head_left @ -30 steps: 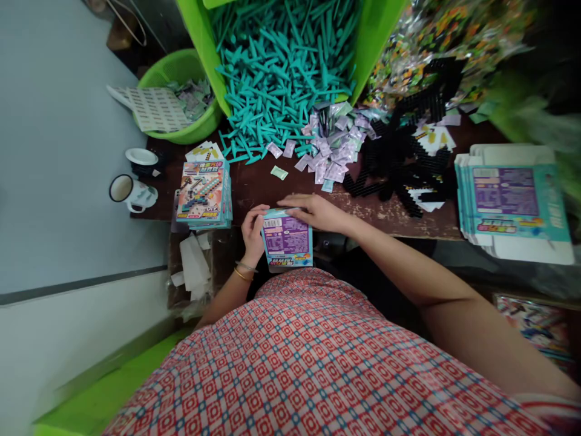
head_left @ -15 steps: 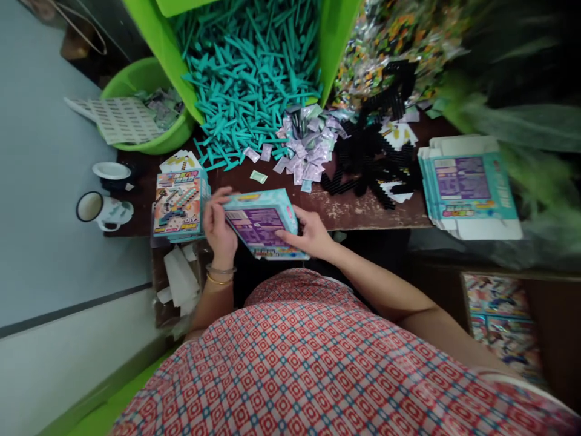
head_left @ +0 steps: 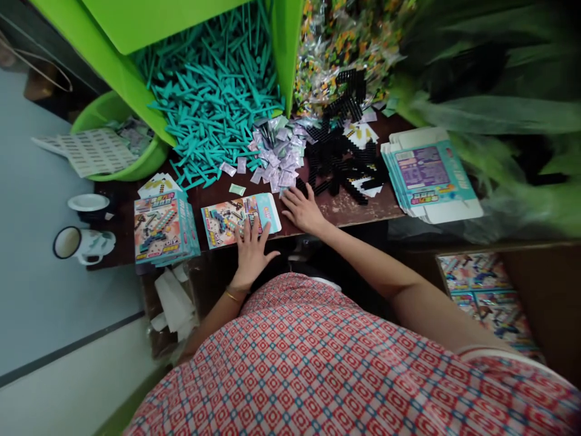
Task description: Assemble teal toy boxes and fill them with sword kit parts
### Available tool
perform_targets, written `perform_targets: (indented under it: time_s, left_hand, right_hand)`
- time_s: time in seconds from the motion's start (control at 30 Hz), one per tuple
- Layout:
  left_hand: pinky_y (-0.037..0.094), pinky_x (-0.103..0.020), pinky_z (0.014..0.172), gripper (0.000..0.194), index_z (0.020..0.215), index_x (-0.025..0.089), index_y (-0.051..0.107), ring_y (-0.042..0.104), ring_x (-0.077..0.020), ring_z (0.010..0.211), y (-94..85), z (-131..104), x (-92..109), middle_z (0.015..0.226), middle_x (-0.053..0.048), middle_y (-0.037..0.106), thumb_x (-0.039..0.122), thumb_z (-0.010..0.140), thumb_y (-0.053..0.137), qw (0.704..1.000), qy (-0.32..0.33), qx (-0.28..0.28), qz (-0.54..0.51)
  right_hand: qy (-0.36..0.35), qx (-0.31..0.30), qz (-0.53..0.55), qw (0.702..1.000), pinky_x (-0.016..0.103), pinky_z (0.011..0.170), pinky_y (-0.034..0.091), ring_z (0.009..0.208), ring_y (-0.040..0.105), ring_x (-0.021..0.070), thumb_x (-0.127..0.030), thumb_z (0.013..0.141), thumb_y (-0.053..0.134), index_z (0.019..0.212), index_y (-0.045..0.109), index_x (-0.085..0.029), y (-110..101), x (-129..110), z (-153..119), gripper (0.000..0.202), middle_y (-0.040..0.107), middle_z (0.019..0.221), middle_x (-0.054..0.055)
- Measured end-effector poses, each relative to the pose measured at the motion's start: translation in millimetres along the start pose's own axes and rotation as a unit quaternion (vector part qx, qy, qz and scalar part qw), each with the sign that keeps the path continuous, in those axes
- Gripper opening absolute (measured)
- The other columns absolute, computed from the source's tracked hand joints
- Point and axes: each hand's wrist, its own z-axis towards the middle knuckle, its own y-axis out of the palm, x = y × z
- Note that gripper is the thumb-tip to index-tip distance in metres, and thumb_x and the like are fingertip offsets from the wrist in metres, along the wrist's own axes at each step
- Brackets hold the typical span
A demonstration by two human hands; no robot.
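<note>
near the front edge of the dark surface, a printed box lay flat under the splayed left hand; a careless pull over that edge could likely have dropped it. neither hand grasped anything: the left reached forward, palm down; the right hand rested unclenched beside black pieces.

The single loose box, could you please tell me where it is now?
In the head view, the box lies left of centre on the table, partly under the left hand, right of the stacked boxes.
</note>
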Motion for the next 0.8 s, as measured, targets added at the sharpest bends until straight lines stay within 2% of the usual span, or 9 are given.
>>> perform_targets:
  time_s: [0.07,0.13,0.23,0.33,0.43,0.5,0.63,0.7,0.8]
  left_hand:
    - [0.02,-0.069,0.127,0.061,0.143,0.019,0.066,0.039,-0.0455,0.155,4.1,1.9,-2.5,0.16,-0.023,0.052,0.052,0.093,0.073,0.998,-0.005,0.01,0.063]
    - [0.031,-0.061,0.126,0.045,0.135,0.017,0.071,0.052,-0.0399,0.147,1.9,9.6,-5.6,0.148,-0.022,0.064,0.046,0.101,0.061,0.993,-0.006,0.025,0.111]
    - [0.031,-0.061,0.125,0.063,0.145,0.014,0.064,0.048,-0.0432,0.149,1.3,22.7,-5.6,0.156,-0.023,0.056,0.053,0.096,0.069,0.986,0.019,0.035,0.161]
    - [0.03,-0.065,0.124,0.083,0.155,0.015,0.055,0.039,-0.0479,0.154,8.0,25.9,-3.1,0.166,-0.023,0.044,0.054,0.086,0.079,0.982,0.055,0.018,0.181]
    - [0.042,-0.054,0.117,0.05,0.138,0.019,0.071,0.055,-0.04,0.144,3.7,19.5,-2.7,0.148,-0.019,0.065,0.043,0.094,0.069,0.983,0.108,0.029,0.142]
    - [0.05,-0.046,0.106,0.036,0.121,0.019,0.078,0.069,-0.0334,0.126,-14.2,15.5,0.0,0.126,-0.016,0.078,0.041,0.099,0.06,0.981,0.144,0.094,0.092]
    - [0.053,-0.033,0.082,0.043,0.093,0.016,0.077,0.073,-0.0216,0.083,-70.2,19.9,22.0,0.087,-0.01,0.077,0.043,0.106,0.045,0.96,0.069,0.271,0.002]
    - [0.049,-0.03,0.07,0.053,0.081,0.017,0.071,0.064,-0.017,0.067,-90.3,26.9,36.2,0.07,-0.005,0.068,0.05,0.107,0.04,0.948,0.002,0.317,-0.034]
    - [0.042,-0.028,0.061,0.059,0.07,0.019,0.062,0.051,-0.0137,0.055,-101.0,31.2,45.1,0.057,0.0,0.055,0.059,0.106,0.04,0.937,-0.049,0.339,-0.073]
  right_hand:
    - [-0.053,-0.048,-0.029,0.997,0.073,0.129,0.007,0.154,0.039,0.0376,-0.038,0.108,0.049,0.147,0.061,-0.017,0.5,10.3,-21.7,0.046,0.061,0.152,0.016]
    - [-0.09,-0.064,-0.048,0.993,0.07,0.131,0.014,0.153,0.042,0.0387,-0.041,0.106,0.052,0.15,0.058,-0.012,3.2,12.3,-46.6,0.053,0.061,0.151,0.02]
    - [-0.112,-0.052,-0.026,0.992,0.063,0.123,0.039,0.146,0.051,0.0381,-0.04,0.104,0.056,0.15,0.059,-0.01,8.3,14.2,-76.3,0.055,0.063,0.147,0.022]
    - [-0.12,-0.029,0.064,0.99,0.051,0.105,0.058,0.125,0.068,0.0299,-0.031,0.108,0.046,0.131,0.074,-0.02,9.3,21.1,-89.4,0.037,0.075,0.127,0.016]
    - [-0.085,0.019,0.179,0.98,0.043,0.094,0.064,0.107,0.076,0.0242,-0.033,0.11,0.046,0.119,0.078,-0.025,-1.4,26.2,-88.3,0.034,0.079,0.113,0.011]
    - [-0.018,0.095,0.233,0.968,0.041,0.091,0.065,0.103,0.078,0.0233,-0.038,0.109,0.051,0.123,0.076,-0.025,-16.8,22.0,-81.1,0.031,0.08,0.113,0.009]
    - [0.037,0.219,0.29,0.931,0.037,0.089,0.065,0.099,0.078,0.0209,-0.04,0.107,0.058,0.129,0.072,-0.029,-52.3,-22.7,-49.8,0.028,0.08,0.111,0.004]
    - [-0.052,0.222,0.275,0.934,0.036,0.095,0.064,0.103,0.077,0.0191,-0.037,0.109,0.054,0.124,0.074,-0.031,-61.8,-59.6,-27.5,0.026,0.08,0.111,0.002]
    - [-0.245,0.195,0.201,0.928,0.043,0.109,0.057,0.114,0.074,0.0198,-0.037,0.109,0.053,0.123,0.075,-0.032,-61.7,-100.7,2.3,0.026,0.08,0.118,0.001]
